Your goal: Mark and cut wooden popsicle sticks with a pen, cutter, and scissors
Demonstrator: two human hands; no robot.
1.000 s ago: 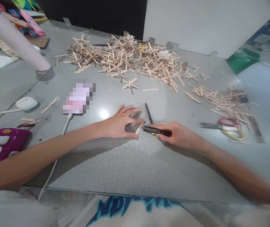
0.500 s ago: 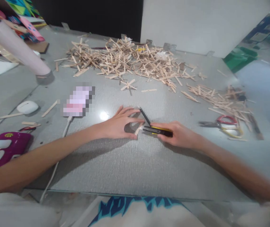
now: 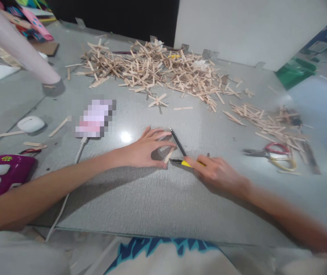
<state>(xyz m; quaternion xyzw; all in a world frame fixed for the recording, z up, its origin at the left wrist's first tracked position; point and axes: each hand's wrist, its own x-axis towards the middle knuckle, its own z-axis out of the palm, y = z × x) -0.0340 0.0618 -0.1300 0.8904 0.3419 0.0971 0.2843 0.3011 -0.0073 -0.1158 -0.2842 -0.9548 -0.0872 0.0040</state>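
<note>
My left hand [image 3: 146,149] rests on the grey table [image 3: 163,198] and pinches a short wooden stick piece [image 3: 169,155] between thumb and forefinger. My right hand [image 3: 216,172] is closed round a yellow and black utility knife [image 3: 184,163], whose blade tip touches the table just beside the stick. A black pencil [image 3: 177,142] lies slanted behind the knife, close to my left fingertips.
A big heap of wooden sticks [image 3: 152,70] covers the far side, with a smaller heap [image 3: 266,120] at the right. Red-handled scissors [image 3: 269,151] lie at the right. A magenta glue gun [image 3: 5,173], a white mouse [image 3: 31,124] and a pink tube [image 3: 17,44] are at the left.
My right hand has pulled back toward me and turned the knife, so its yellow side now shows. My left hand has stayed on the stick piece.
</note>
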